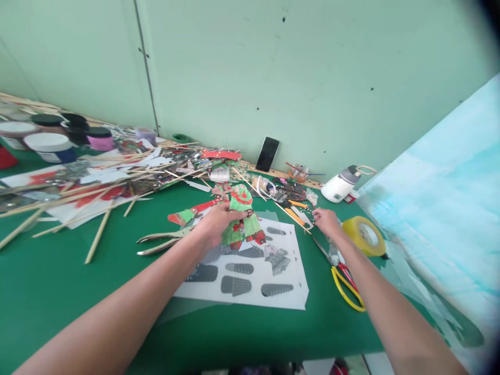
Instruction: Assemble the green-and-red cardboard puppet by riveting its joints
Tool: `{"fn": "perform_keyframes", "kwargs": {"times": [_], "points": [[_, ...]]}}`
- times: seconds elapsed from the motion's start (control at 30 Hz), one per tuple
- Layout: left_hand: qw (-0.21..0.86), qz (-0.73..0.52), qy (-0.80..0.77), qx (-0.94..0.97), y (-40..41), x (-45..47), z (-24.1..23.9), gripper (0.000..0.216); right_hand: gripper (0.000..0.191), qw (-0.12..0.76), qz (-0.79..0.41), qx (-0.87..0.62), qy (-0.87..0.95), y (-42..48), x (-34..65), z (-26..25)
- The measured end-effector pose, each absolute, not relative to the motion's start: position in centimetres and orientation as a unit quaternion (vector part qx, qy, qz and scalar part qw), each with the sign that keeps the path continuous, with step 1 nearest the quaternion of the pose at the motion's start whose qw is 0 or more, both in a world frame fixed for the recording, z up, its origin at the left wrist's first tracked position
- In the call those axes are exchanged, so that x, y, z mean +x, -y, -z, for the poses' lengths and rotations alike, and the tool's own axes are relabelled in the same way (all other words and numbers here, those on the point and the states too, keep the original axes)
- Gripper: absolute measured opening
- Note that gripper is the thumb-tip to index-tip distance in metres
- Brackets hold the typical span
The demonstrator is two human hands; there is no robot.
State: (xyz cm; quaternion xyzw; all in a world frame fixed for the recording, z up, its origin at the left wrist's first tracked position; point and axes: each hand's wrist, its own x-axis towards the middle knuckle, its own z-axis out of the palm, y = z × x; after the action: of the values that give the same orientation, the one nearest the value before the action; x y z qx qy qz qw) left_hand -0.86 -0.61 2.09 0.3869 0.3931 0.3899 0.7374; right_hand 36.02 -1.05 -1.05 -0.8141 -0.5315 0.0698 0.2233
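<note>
My left hand (215, 223) is closed on a green and red paper puppet figure (242, 219) and holds it just above a white sheet printed with grey shapes (250, 281). My right hand (326, 221) reaches to the right of the sheet with its fingertips pinched over small bits on the green table (58, 291). What they pinch is too small to name. An orange-handled knife (295, 216) lies just left of that hand.
Metal pliers (160, 242) lie left of my left hand. Yellow-handled scissors (346, 284) and a yellow tape roll (364, 235) sit at the right. Wooden sticks, paper cut-outs and paint jars (50, 146) crowd the far left. A phone (267, 154) leans on the wall beside a white bottle (339, 185).
</note>
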Motion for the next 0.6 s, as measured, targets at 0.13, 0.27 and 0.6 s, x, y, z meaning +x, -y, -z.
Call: {"fn": "perform_keyframes", "kwargs": {"times": [0.13,0.27,0.6], "points": [[0.732,-0.382,-0.406,0.392,0.6,-0.8,-1.8,0.021,0.027,0.324,-0.098,-0.798,0.499,1.2,34.1,-0.1],[0.726,-0.384,-0.418,0.387,0.4,-0.5,-1.0,0.022,0.029,0.412,-0.142,-0.733,0.523,1.3,28.4,-1.3],[0.713,-0.417,-0.404,0.393,0.0,0.0,0.7,0.03,0.017,0.443,-0.091,-0.555,0.698,0.9,15.3,-0.3]]}}
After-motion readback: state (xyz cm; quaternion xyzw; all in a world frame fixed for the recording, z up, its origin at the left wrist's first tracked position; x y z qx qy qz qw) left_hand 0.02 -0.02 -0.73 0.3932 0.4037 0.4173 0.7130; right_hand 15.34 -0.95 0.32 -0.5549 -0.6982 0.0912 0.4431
